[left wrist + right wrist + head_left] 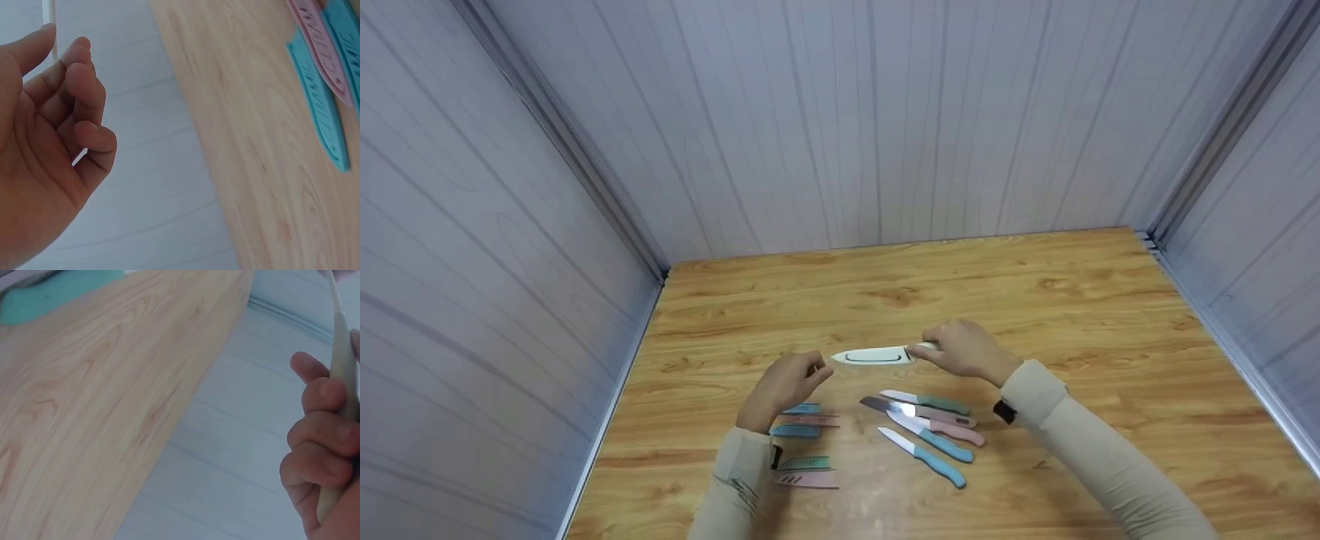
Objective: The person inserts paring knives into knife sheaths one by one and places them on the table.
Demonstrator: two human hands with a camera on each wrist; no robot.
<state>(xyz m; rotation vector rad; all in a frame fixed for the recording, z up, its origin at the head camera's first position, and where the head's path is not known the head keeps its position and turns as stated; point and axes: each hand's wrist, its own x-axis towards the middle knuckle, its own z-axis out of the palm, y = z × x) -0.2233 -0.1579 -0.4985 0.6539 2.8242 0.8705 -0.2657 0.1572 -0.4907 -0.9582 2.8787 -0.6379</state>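
My right hand grips the pale handle of a white knife, its fingers curled round it. The knife is held level above the table, pointing left. A dark looped outline runs along the white blade part, which looks like a sheath over the blade. At its tip is my left hand, with thumb and bent fingers apart on either side in the left wrist view. Below the left hand lie blade sheaths, among them a pink sheath and a green sheath.
Several knives lie fanned on the wooden table, including a green-handled knife, a pink-handled knife and a blue-handled knife. Their blades point left toward the sheaths. A pale panelled wall stands behind the table, with others at both sides.
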